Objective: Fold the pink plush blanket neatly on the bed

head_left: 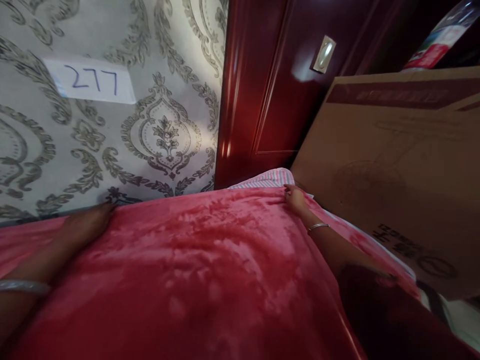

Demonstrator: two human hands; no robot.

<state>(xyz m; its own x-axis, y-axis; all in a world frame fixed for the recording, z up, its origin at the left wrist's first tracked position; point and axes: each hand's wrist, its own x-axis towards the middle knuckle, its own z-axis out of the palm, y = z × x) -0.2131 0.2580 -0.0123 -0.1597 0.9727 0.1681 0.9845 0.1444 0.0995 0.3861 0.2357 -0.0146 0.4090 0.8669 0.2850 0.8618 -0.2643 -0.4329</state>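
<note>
In the right hand's grip (295, 199), the red blanket (210, 265) seems pinched at its far corner; whether the left hand (90, 222) is closed cannot be told. Between both, its far edge is stretched crosswise.

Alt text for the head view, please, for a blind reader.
A person's left hand and right hand touch the far edge of a red blanket, the left near a patterned wall, the right near striped cloth. A cardboard box stands at right.
</note>
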